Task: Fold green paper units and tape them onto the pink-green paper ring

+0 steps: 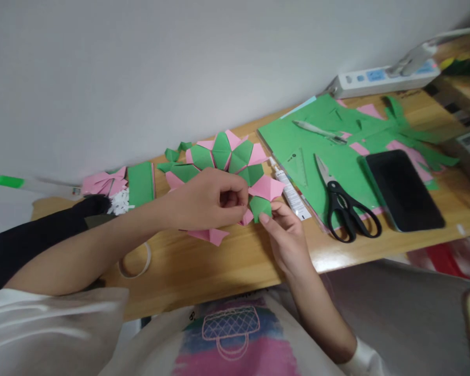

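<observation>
A folded paper flower [221,151], with green petals over pink ones, lies on the wooden table in front of me. My left hand [215,201] reaches across it and covers its middle and lower left. The fingers are curled in, thumb against them beside the flower's right side; whatever they grip is hidden. At the lower right of the flower, my right hand [288,235] pinches a green paper petal [260,207] between thumb and fingers. Just beyond that hand lies a white glue tube [293,196].
Black-handled scissors [342,209], a phone [403,190], a pen [319,130] and a set square [296,166] lie on green paper sheets [278,128] at right. A power strip [384,81] stands behind. At left are pink folded paper [104,183], green paper [140,183] and a white ring [144,269].
</observation>
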Tool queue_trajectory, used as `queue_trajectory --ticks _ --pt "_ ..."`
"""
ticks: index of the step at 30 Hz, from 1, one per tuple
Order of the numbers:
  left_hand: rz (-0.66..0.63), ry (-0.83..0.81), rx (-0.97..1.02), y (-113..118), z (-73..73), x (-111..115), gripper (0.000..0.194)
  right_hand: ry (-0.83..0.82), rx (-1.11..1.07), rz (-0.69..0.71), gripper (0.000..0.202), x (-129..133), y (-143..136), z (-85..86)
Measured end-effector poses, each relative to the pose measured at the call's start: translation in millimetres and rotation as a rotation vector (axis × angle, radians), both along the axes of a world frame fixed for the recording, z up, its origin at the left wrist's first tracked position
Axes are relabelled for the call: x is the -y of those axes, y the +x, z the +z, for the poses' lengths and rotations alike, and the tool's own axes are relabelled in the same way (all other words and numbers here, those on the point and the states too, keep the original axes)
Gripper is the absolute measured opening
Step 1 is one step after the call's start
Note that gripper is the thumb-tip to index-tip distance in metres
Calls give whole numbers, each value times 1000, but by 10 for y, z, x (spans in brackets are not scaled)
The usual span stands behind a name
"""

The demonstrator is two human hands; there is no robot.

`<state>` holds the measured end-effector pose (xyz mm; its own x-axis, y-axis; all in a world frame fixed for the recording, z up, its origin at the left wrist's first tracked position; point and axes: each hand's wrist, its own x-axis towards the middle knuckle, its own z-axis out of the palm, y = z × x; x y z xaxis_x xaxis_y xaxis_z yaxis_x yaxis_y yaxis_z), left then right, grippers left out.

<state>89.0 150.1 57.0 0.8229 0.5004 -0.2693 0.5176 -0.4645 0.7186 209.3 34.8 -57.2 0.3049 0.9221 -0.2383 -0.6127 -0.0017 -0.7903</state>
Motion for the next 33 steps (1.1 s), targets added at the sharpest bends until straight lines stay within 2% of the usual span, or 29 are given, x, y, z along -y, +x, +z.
queue_trajectory --ticks 7,15,29,33 --pt "-28 -9 -17 -60 2 -16 12 25 29 121 26 -4 45 -19" --pt "-58 -50 -36 -76 72 -60 13 -1 52 68 30 -48 46 1" --pt "-100 -78 -39 -40 82 -129 9 -53 -129 146 31 -110 10 57" --pt "-159 -102 -55 -41 90 -179 9 -69 -163 194 32 -114 31 62"
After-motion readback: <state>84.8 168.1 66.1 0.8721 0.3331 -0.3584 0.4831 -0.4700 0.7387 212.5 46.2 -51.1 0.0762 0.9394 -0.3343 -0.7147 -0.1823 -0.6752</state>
